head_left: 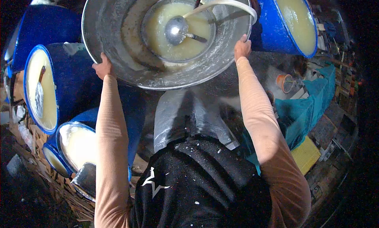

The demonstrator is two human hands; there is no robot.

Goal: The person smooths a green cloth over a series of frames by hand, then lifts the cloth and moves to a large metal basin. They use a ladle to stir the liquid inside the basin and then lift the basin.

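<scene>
My left hand is closed on the left rim of a wide metal basin, thumb up along its edge. On the right side of the same rim, my right hand also grips, with the thumb raised. Pale yellowish liquid lies in the round middle of the basin. A shiny metal ladle with a dark handle rests in that liquid. Over the basin's right part curves a whitish hose, which hangs across the rim above my right hand.
Blue barrels of pale liquid stand at the left and upper right. One left barrel holds a long scoop. Teal sheeting, an orange bucket and a yellow crate are at the right.
</scene>
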